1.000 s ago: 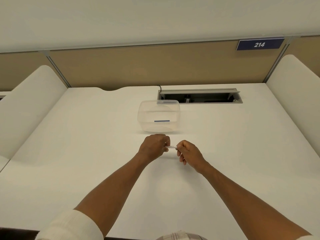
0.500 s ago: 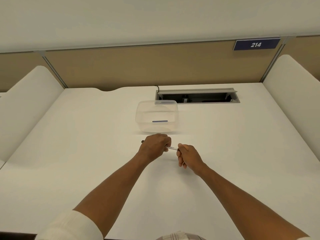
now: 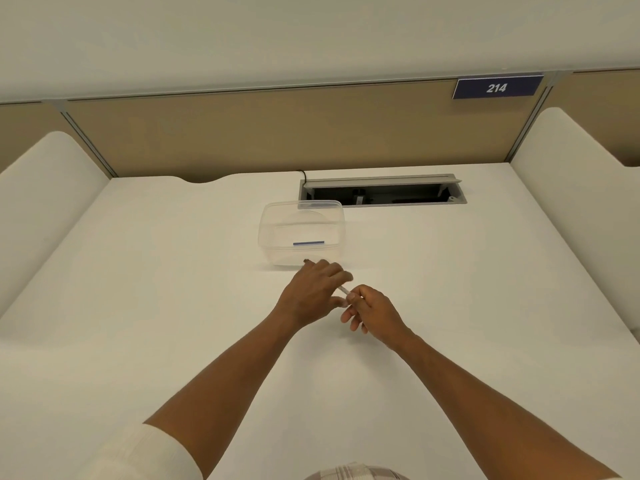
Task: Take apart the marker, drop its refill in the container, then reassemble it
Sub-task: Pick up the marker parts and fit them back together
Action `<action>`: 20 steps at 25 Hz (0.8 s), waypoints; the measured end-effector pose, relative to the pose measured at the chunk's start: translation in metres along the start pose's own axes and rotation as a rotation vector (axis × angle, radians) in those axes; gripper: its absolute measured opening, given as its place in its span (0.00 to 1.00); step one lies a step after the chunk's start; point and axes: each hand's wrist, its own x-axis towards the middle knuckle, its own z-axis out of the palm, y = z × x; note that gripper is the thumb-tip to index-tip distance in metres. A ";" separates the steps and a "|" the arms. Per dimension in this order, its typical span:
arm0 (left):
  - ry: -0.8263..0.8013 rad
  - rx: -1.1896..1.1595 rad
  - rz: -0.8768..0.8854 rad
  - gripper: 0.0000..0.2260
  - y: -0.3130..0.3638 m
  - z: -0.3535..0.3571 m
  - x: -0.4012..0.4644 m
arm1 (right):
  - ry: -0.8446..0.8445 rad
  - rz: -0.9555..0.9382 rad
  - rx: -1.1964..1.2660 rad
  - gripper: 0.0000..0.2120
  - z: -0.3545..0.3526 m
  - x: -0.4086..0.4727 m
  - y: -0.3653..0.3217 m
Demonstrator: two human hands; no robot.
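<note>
Both the left hand [image 3: 313,294] and right hand [image 3: 372,311] grip the marker [image 3: 344,290], hiding most of it.

1 container [image 3: 301,233], 1 marker [image 3: 344,289], 2 hands

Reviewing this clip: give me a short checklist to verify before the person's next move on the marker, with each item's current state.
1. Left hand holds the marker: ok.
2. Right hand pinches the marker's other end: ok.
3. Refill lies in the container: ok, a blue strip lies inside.
4. Container upright, lid off, beyond the hands: ok.
5. Marker fully reassembled: cannot tell, hands hide it.
</note>
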 end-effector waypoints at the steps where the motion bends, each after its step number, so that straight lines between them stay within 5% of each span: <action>1: 0.050 -0.001 -0.048 0.17 0.002 0.004 -0.002 | 0.024 0.006 0.025 0.11 -0.001 -0.002 0.002; 5: 0.152 -0.218 -0.442 0.06 0.013 0.017 -0.012 | 0.075 0.046 0.136 0.09 -0.004 -0.009 0.009; 11: 0.178 -0.829 -0.846 0.07 0.028 0.030 -0.003 | 0.082 0.086 0.148 0.08 0.003 -0.021 0.020; 20: 0.049 -0.922 -0.965 0.11 0.041 0.028 0.018 | 0.121 0.064 -0.059 0.09 0.003 -0.015 0.032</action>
